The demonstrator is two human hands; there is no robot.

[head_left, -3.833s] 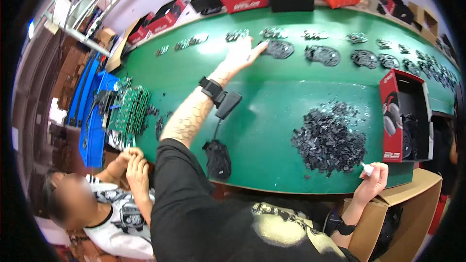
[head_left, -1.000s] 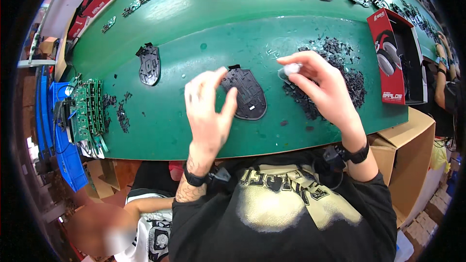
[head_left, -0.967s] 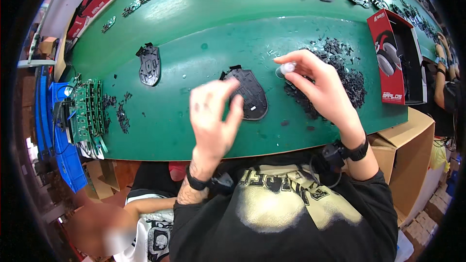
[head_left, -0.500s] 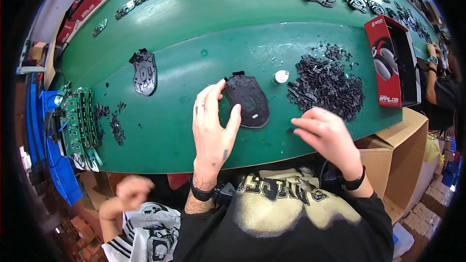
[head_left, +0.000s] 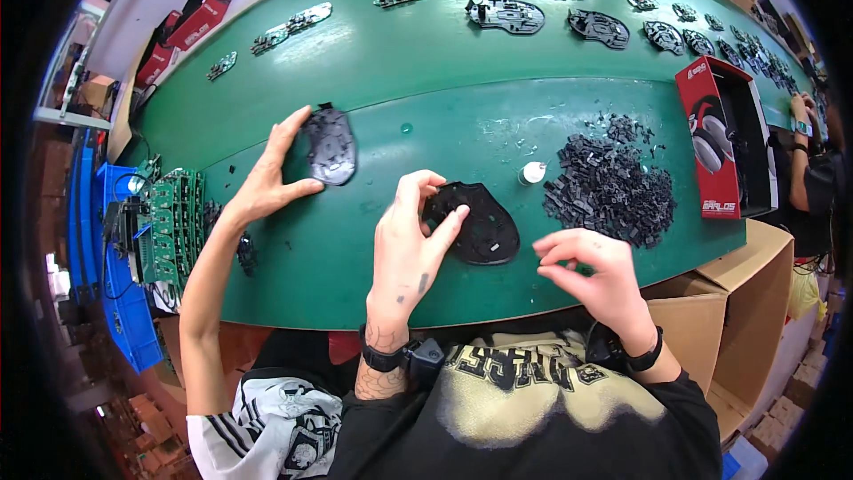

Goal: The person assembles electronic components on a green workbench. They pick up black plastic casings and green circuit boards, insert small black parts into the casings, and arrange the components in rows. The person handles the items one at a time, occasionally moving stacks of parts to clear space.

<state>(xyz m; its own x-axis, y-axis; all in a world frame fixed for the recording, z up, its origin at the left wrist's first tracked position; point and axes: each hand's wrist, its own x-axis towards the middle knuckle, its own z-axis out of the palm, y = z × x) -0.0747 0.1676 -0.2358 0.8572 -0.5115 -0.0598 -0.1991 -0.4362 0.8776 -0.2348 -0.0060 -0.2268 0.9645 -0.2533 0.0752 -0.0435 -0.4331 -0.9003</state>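
Note:
A black mouse-shaped plastic shell (head_left: 493,227) lies on the green table in front of me, with a small pale piece near its lower end. My left hand (head_left: 404,253) grips its upper left side, the thumb over the edge and the fingers bent at the rim. To the right of the shell, my right hand (head_left: 597,277) hovers over the table, thumb and forefinger drawn together. Whatever they pinch, if anything, is too small to make out. Close by are a small white bottle (head_left: 532,172) and a pile of tiny black plastic parts (head_left: 613,191).
At left, a co-worker's hand (head_left: 267,178) touches a second black shell (head_left: 332,156). Green circuit boards (head_left: 178,231) stand at the left edge. Boards and shells line the raised far surface (head_left: 391,44). A red headphone box (head_left: 711,142) stands right, above an open carton (head_left: 746,293).
The view has shifted, so the table appears lower and further right. A co-worker's hand has come up from the lower left to the second shell. My left hand now overlaps my shell.

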